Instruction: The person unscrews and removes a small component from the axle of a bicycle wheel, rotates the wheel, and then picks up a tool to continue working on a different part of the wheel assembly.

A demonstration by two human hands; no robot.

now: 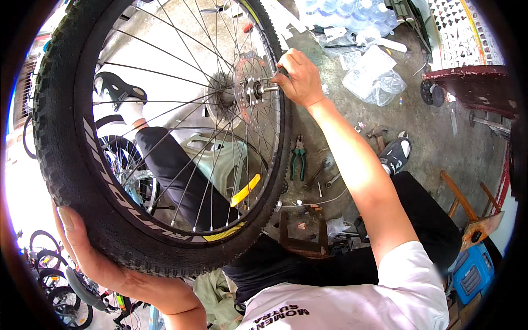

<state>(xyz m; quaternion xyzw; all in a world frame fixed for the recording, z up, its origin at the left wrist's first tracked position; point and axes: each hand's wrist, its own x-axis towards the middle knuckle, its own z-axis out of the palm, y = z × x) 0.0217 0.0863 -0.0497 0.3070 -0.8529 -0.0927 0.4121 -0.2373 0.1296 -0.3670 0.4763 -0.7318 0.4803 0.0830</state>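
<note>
A bicycle wheel (69, 143) with a black knobbly tyre, thin spokes and a yellow reflector (245, 191) is tilted up in front of me. My left hand (82, 242) holds the tyre at its lower left, thumb on the sidewall and the other fingers mostly hidden behind it. My right hand (300, 77) is closed round a small black-handled tool (282, 72) beside the hub. A thin metal shaft runs from it toward the disc brake rotor (243, 107); whether its tip touches a bolt I cannot tell. The axle end (269, 88) sticks out just below my right fingers.
Green-handled pliers (298, 159), a wrench (333, 180) and a hammer (378, 136) lie on the concrete floor between my legs. Bottled water packs (352, 14) and plastic bags (374, 77) lie beyond. A blue plastic object (473, 272) sits right; several bicycles (60, 275) stand left.
</note>
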